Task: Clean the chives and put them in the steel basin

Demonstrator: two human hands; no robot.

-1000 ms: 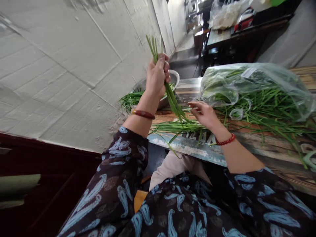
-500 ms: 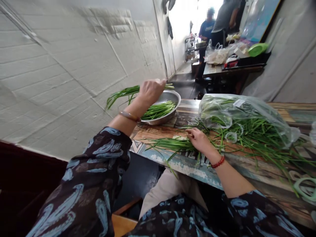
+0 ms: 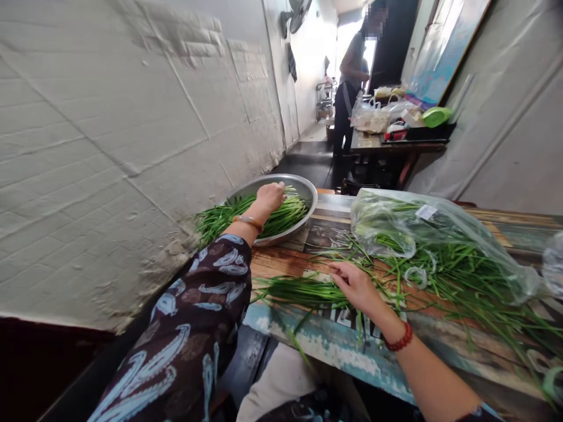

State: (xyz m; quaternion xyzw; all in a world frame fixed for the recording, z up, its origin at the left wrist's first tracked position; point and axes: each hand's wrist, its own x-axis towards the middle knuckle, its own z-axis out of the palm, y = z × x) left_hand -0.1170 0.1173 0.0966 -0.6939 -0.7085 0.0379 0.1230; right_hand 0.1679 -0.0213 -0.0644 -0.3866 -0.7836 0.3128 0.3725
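My left hand [image 3: 269,198] is over the metal bowl [image 3: 313,205] at the table's far left corner, its fingers closed around a bunch of garlic chives. That bunch lies on the other garlic chives [image 3: 285,220] in the bowl, with leaves trailing over the left rim. On the table, a second bunch of garlic chives [image 3: 303,291] lies sideways near the front edge. My right hand [image 3: 354,284] rests at its right end, fingers curled together on the stems; the fingertips are partly hidden.
Right of my hands, a clear plastic bag [image 3: 461,223] spills loose chives across the patterned table [image 3: 325,346]. A white wall [image 3: 132,176] runs along the left. Further back, a person [image 3: 352,76] stands by another table [image 3: 378,140] with bags and a green container [image 3: 436,116].
My left hand has lowered its bunch of chives from above the bowl into it. My right hand has stayed at the bunch on the table. The view has shifted slightly.
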